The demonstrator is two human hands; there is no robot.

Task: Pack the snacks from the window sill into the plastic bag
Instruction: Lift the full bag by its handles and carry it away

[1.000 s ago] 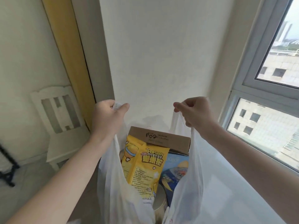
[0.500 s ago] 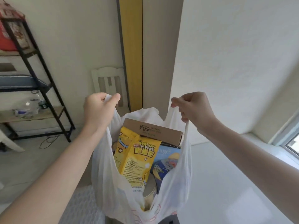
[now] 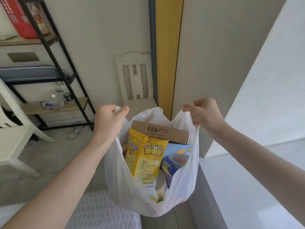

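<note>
A lived-in room of a home. A black metal shelf rack [image 3: 54,52] holds a red box [image 3: 18,19] and empty bottles [image 3: 54,100]; right of the rack, a white wooden chair [image 3: 133,80] stands against the wall.

Both bare forearms stretched forward, wrists level. Left hand [image 3: 108,123] fisted, thumb tip pressed over curled fingers, pinching bag handle [image 3: 119,110]. Right hand [image 3: 203,114] fisted likewise, knuckles up, gripping other handle [image 3: 185,115]. Hands well apart.
</note>
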